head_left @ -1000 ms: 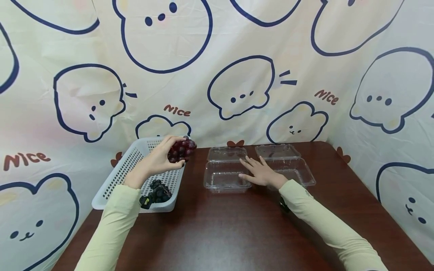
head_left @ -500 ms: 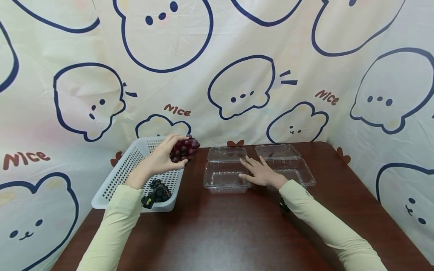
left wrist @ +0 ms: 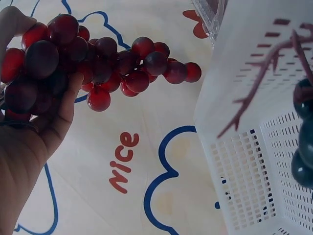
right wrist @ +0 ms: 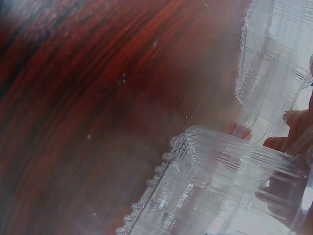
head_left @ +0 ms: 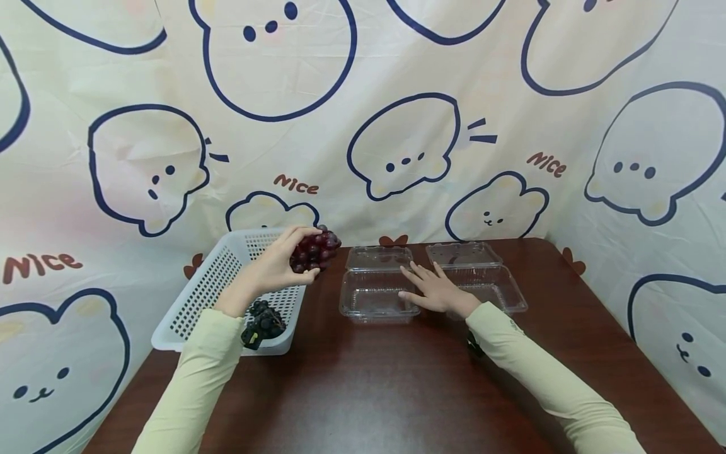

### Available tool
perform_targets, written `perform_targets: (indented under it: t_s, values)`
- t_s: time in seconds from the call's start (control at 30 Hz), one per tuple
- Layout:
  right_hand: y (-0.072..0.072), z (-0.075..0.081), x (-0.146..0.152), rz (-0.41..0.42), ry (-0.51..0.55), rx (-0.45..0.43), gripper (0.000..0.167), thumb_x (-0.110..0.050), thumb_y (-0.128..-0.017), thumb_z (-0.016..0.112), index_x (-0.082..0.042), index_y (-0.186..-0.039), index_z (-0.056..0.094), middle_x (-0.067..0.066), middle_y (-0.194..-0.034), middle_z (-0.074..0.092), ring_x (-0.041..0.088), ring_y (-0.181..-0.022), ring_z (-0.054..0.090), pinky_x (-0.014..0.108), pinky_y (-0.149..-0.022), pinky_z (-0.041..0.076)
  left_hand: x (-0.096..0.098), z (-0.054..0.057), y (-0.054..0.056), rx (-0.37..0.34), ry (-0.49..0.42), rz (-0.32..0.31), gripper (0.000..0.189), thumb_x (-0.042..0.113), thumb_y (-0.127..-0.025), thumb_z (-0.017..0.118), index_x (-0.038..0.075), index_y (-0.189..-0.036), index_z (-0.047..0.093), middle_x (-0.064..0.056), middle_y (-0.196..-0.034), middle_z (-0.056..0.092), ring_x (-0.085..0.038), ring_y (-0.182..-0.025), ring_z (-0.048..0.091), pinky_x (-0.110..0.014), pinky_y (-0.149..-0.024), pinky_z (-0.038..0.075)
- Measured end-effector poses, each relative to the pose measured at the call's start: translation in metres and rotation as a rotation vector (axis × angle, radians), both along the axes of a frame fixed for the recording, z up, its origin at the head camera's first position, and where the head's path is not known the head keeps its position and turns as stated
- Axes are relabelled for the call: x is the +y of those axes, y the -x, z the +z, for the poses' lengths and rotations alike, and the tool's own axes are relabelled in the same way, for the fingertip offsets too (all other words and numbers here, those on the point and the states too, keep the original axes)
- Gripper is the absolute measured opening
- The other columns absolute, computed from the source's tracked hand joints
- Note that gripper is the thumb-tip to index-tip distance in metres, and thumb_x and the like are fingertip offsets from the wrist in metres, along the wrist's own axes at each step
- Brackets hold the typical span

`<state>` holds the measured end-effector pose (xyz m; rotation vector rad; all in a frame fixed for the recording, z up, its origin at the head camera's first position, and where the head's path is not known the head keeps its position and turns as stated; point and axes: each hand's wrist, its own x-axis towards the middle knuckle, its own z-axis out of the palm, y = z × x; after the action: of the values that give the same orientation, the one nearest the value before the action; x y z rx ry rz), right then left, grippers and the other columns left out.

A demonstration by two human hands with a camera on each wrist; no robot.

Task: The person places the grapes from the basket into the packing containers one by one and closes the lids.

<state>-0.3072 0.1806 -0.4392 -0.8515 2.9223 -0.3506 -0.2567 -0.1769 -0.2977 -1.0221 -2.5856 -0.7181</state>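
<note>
My left hand (head_left: 272, 261) grips a bunch of red grapes (head_left: 314, 250) between thumb and fingers, above the basket's right rim. In the left wrist view the bunch's tapering end (left wrist: 142, 68) sticks out past the fingers. A bunch of black grapes (head_left: 265, 323) lies in the near corner of the white slotted basket (head_left: 176, 331). My right hand (head_left: 433, 291) is spread out, palm down, where two clear plastic containers meet. Its fingers reach over the left container (head_left: 354, 309); the right container (head_left: 513, 293) is partly covered by the hand. Both lids stand hinged back.
The dark wooden table (head_left: 386, 391) stretches toward me in front of the basket and containers. Behind it hangs a cartoon-printed cloth (head_left: 317, 151), which also runs along both sides. The left lid (head_left: 380, 257) and right lid (head_left: 465, 253) sit near the table's back edge.
My left hand has moved a little to the right with the red grapes, from over the basket toward the left container. The right hand has stayed in place.
</note>
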Motion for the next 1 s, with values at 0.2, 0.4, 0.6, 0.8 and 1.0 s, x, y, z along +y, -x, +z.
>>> perform_targets:
  t_s: [0.2, 0.4, 0.6, 0.8, 1.0]
  values:
    - [0.002, -0.003, 0.001, -0.005, -0.001, 0.003, 0.075, -0.064, -0.091, 0.030, -0.022, -0.150, 0.012, 0.012, -0.155, 0.013, 0.028, -0.142, 0.015, 0.056, -0.111, -0.003, 0.005, -0.004, 0.003, 0.005, 0.003, -0.017, 0.067, 0.024, -0.076, 0.073, 0.018, -0.134, 0.041, -0.007, -0.132, 0.041, -0.024, -0.111, 0.050, -0.048, -0.085, 0.049]
    - [0.004, -0.005, 0.001, 0.000, -0.004, 0.015, 0.075, -0.064, -0.091, 0.030, -0.022, -0.150, 0.011, 0.012, -0.155, 0.012, 0.029, -0.141, 0.017, 0.057, -0.111, -0.003, 0.010, -0.010, 0.006, -0.001, 0.000, -0.048, 0.066, 0.025, -0.076, 0.073, 0.017, -0.133, 0.042, -0.005, -0.132, 0.041, -0.021, -0.111, 0.049, -0.046, -0.086, 0.049]
    - [0.002, -0.004, 0.001, 0.005, 0.001, 0.013, 0.074, -0.063, -0.092, 0.031, -0.021, -0.150, 0.012, 0.013, -0.155, 0.013, 0.031, -0.141, 0.017, 0.057, -0.111, -0.004, 0.015, -0.015, 0.006, -0.005, 0.001, -0.054, 0.065, 0.027, -0.076, 0.073, 0.018, -0.133, 0.043, -0.004, -0.133, 0.041, -0.020, -0.112, 0.049, -0.045, -0.087, 0.049]
    - [0.000, -0.002, 0.001, 0.011, 0.012, 0.017, 0.074, -0.061, -0.092, 0.033, -0.020, -0.150, 0.014, 0.014, -0.154, 0.014, 0.032, -0.140, 0.018, 0.057, -0.110, -0.002, 0.019, -0.017, 0.007, -0.007, 0.009, -0.067, 0.065, 0.028, -0.076, 0.073, 0.017, -0.133, 0.043, -0.003, -0.132, 0.041, -0.018, -0.112, 0.048, -0.043, -0.088, 0.048]
    - [-0.001, 0.000, 0.000, 0.008, 0.022, 0.018, 0.073, -0.061, -0.092, 0.033, -0.019, -0.150, 0.015, 0.014, -0.154, 0.015, 0.031, -0.140, 0.019, 0.057, -0.110, -0.002, 0.022, -0.017, 0.006, -0.008, 0.012, -0.079, 0.065, 0.028, -0.076, 0.072, 0.016, -0.133, 0.042, -0.004, -0.131, 0.042, -0.018, -0.112, 0.048, -0.042, -0.089, 0.048]
